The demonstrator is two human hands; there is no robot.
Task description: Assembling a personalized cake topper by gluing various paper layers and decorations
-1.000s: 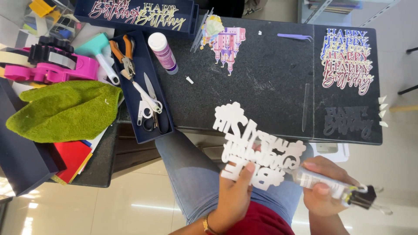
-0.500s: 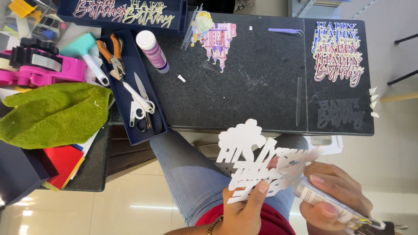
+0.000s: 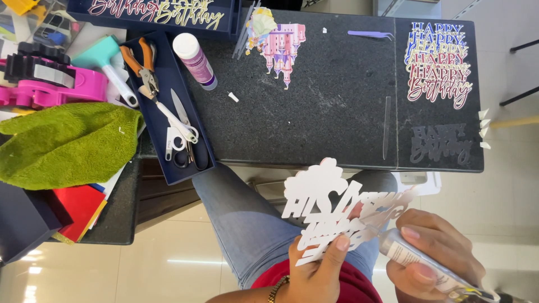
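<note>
White cut-out paper lettering [image 3: 337,210] now sits higher and further left; the right hand [image 3: 435,252] has brought the clear glue tube [image 3: 410,259] closer to it.

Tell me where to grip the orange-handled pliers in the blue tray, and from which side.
Take the orange-handled pliers by the two orange grips, coming straight down from above. They lie flat in the blue tray, handles toward the far end, metal nose pointing at the scissors. The tray walls probably block a sideways approach.
</note>
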